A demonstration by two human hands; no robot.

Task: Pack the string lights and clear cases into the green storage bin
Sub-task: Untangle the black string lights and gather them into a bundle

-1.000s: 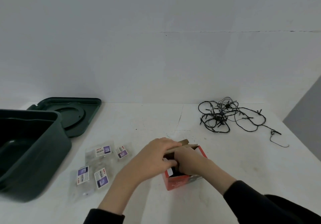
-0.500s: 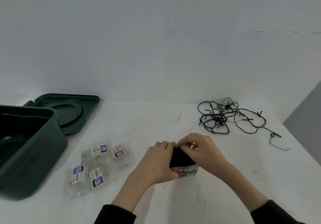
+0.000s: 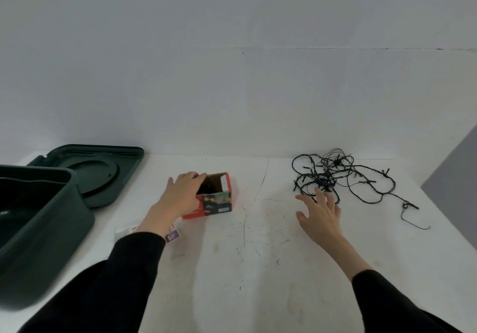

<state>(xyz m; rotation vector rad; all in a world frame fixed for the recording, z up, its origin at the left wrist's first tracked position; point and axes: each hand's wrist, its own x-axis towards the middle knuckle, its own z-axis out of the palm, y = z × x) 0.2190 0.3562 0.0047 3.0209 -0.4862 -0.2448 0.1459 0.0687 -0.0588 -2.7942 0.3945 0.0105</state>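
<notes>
A small red cardboard box point(image 3: 216, 198) with dark string lights inside stands open on the white table, and my left hand point(image 3: 180, 194) grips its left side. My right hand point(image 3: 318, 212) hovers with fingers spread at the near edge of a loose tangle of black string lights point(image 3: 335, 175) on the table's right. The green storage bin point(image 3: 38, 219) sits open at the left edge. The clear cases point(image 3: 171, 234) with purple labels lie mostly hidden under my left forearm.
The bin's green lid point(image 3: 98, 172) lies flat behind the bin against the white wall. A thin cable tail point(image 3: 413, 216) trails from the tangle toward the table's right edge. The table point(image 3: 258, 268) is white with fine cracks.
My left hand has carried the red box up and left, next to the lid. My right hand has let go of the box and moved right to the loose string lights.
</notes>
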